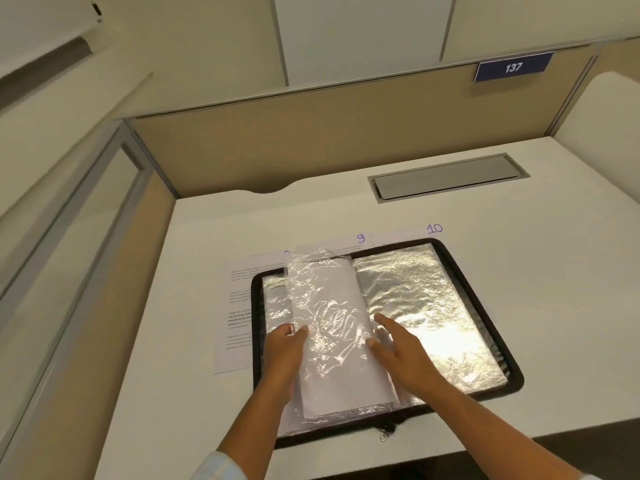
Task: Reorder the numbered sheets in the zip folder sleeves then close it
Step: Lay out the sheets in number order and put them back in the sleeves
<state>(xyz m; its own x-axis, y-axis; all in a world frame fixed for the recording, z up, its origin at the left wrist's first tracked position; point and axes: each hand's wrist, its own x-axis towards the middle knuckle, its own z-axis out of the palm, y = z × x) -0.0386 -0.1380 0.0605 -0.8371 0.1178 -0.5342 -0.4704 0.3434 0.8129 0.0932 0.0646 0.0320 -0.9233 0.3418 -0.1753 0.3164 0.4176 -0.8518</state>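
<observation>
Over the folder (515, 377), left hand (282, 348) pinches a raised sleeve (332, 317), apparently to turn it; right hand (401, 355), fingers spread, steadies it.

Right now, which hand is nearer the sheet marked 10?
Right. The right hand lies on the right sleeve, below sheet 10; the left hand holds the raised sleeve, further left.
</observation>
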